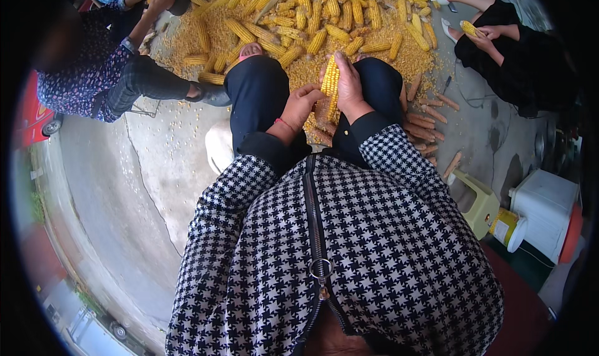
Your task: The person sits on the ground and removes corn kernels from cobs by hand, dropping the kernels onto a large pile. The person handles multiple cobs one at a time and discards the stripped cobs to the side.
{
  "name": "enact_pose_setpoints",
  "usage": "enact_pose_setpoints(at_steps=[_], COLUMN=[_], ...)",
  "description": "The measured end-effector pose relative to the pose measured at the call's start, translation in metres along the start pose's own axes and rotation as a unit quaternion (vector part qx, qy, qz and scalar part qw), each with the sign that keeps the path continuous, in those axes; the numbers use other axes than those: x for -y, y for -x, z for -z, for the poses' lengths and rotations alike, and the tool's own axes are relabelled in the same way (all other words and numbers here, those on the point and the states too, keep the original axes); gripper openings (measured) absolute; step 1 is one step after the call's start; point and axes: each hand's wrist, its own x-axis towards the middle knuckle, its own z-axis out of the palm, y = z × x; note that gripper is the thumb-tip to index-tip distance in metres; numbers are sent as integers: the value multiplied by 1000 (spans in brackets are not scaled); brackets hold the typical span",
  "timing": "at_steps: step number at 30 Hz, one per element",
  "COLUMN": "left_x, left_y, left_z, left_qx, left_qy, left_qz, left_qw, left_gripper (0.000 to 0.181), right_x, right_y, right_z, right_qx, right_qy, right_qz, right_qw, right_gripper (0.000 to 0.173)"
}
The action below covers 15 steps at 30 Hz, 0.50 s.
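Observation:
Between my knees an ear of corn (331,82) stands roughly upright, its yellow kernels facing me. My right hand (350,85) grips it from the right, the thumb near its top end. At its left side is my left hand (299,107), fingers bent and their tips against the kernels. Part of the ear's lower left side looks bare of kernels. Below my hands, loose kernels and reddish bare cobs (323,136) show between my legs. Past my knees lies a heap of unshelled ears (323,14) on a spread of loose kernels (299,73).
Bare cobs (421,127) lie right of my knee. A person at left (107,75) works with both hands; another at right (505,52) holds an ear (469,28). A pale green stool (482,206), a yellow bucket (503,227) and a white box (545,206) stand lower right.

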Motion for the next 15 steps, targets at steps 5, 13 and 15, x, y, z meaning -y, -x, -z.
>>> enact_pose_setpoints(at_steps=[5, 13, 15], left_x=[0, 2, 3], left_y=[7, 7, 3], left_z=[-3, -13, -5], left_qx=[41, 52, 45], left_qy=[66, 113, 110], left_qz=[45, 46, 25], left_qw=[996, 991, 993], left_gripper=[28, 31, 35], right_x=[-2, 2, 1], right_y=[0, 12, 6], right_z=[2, -3, -2], right_qx=[21, 24, 41], right_qy=[-7, -34, -34], right_qz=[-2, -13, -12], right_qw=[1000, 999, 999], right_gripper=[42, 37, 39])
